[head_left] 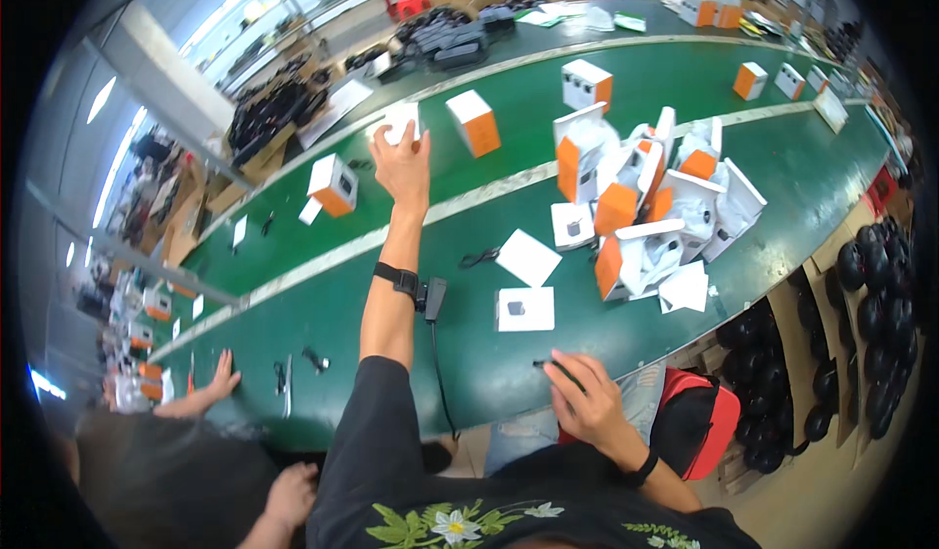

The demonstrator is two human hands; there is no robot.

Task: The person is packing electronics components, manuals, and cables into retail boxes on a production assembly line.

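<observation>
My left hand [403,173] reaches far out over the green table, its fingers closed round a white box [399,114]. A white and orange box [474,124] stands just right of it, and another one [334,185] to its lower left. Near the front edge, my right hand [595,407] pinches a thin dark object [540,363], too small to make out. Ahead of that hand lie a white card with a dark picture [524,309], a blank white card [528,258] and a coiled black cable [477,258].
A heap of open white and orange boxes with plastic bags [641,256] fills the right middle. At my left sits a co-worker, one hand [225,375] on the table [411,441]. Scissors-like tools [288,388] lie nearby. Black rounded items [880,324] are stacked beyond the right edge.
</observation>
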